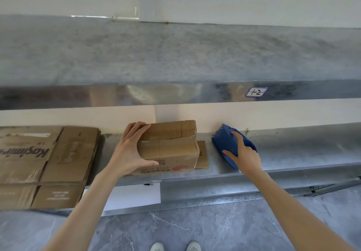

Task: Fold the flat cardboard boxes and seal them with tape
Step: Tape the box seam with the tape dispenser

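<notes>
On the tabletop (293, 153), the folded box (172, 149) is clasped by the left hand (130, 151) while the blue tape dispenser (227, 143) is pinched in the right hand (243, 153); with so loose a grip it could be dropped

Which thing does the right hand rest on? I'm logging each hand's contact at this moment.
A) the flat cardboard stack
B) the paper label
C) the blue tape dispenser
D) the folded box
C: the right hand lies on the blue tape dispenser, while the left hand grips the folded box.

Hands (129, 149) on box (172, 149), tape dispenser (226, 143)
</notes>
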Available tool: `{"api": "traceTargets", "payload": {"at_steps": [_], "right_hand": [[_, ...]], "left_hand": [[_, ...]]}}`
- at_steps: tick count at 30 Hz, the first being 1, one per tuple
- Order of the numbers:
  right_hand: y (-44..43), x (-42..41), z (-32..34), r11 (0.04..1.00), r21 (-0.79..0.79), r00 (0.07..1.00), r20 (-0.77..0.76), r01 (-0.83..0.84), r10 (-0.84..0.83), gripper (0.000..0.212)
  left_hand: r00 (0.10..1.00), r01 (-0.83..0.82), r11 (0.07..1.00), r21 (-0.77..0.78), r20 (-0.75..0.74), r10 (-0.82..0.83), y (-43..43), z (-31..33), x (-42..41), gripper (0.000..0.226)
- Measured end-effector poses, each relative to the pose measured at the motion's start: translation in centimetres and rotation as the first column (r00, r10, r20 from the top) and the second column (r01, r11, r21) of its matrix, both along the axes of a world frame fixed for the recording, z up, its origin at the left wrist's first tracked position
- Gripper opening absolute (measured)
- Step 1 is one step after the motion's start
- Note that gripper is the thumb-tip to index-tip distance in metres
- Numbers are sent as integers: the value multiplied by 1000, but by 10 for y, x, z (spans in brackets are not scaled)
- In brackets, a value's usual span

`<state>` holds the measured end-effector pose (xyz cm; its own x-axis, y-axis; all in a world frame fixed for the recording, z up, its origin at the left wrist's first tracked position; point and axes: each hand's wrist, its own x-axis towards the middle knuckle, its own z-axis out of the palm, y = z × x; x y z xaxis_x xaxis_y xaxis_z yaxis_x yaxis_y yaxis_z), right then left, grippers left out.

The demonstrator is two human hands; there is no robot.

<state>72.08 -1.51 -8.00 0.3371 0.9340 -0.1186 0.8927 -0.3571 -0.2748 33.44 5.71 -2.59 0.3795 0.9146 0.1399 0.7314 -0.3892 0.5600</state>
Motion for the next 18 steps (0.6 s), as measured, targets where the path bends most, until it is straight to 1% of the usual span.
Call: {"api": "traceTargets", "payload": {"at_steps": [3,8,10,11,13,15,16,18], "right_hand": [[3,6,0,998,60,993,-115,11,-4,71],[3,11,5,995,99,966,-256,-22,47,60],[3,14,12,996,87,949,-311,-30,56,58],[3,14,16,997,68,950,-308,-34,54,58],[2,11,26,997,72,975,-222,-15,30,58],[3,0,40,980,195,993,-120,42,-18,51],[5,-9,48,962,267,995,-100,53,-27,47],[16,-35,64,929,371,991,-126,12,37,39]], "left_hand": [[1000,2,1000,-10,1,-2,-1,2,1,118],[1000,1,1000,-23,3,-1,-3,5,2,118],[1000,1,1000,-24,6,-1,-3,6,2,117],[1000,1,1000,-26,8,-1,-3,6,2,117],[1000,0,1000,-27,7,0,-3,6,2,117],[1000,2,1000,-26,7,-2,-3,5,2,117],[1000,3,1000,-28,10,-3,-2,4,2,118],[1000,4,1000,-26,12,-4,-2,3,1,118]]}}
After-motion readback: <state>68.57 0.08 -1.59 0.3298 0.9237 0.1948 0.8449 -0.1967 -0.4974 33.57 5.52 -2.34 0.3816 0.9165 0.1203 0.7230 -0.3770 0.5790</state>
